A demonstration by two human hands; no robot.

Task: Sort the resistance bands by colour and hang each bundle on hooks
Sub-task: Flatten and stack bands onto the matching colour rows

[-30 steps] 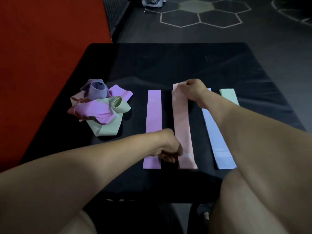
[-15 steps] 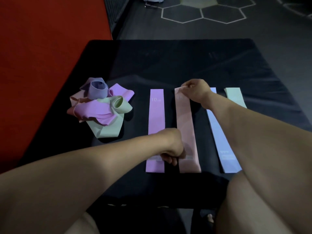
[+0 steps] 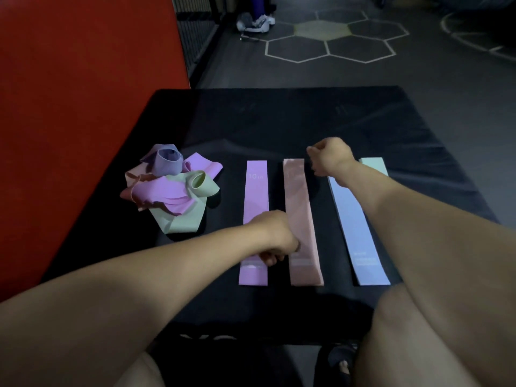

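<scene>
**Pink band laid flat, far end let go**

Pinching the near part of the pink band (image 3: 303, 219) with curled fingers: left hand (image 3: 275, 238), low on the strip, just above its near end, knuckles partly over the neighbouring purple band (image 3: 254, 219). Exact contact hidden under the fist, so read as a pinch rather than seen as one. Curled and holding nothing visible: right hand (image 3: 329, 156), hanging just beyond and to the right of the pink strip's far end.

Half a second ago gripping that far corner; now off it and shifted right, far end lying flat. Likely meaning: pink strip straightened and placed, third lane of the sort done, next band due from the pile.

Outward from the grip: four flat strips side by side on the black mat (image 3: 279, 121), well apart from each other, running away from the person. Purple leftmost, then pink, then blue band (image 3: 360, 236) partly under the right forearm, then a green band (image 3: 374, 164) with only its far end showing past the wrist. Further left, well apart from the lanes, a tangled heap of unsorted bands (image 3: 173, 188): lilac loop on top, purple, peach and green folds beneath, near the mat's left edge by the red wall (image 3: 83, 79).

No hooks in view; hanging not yet begun.
</scene>
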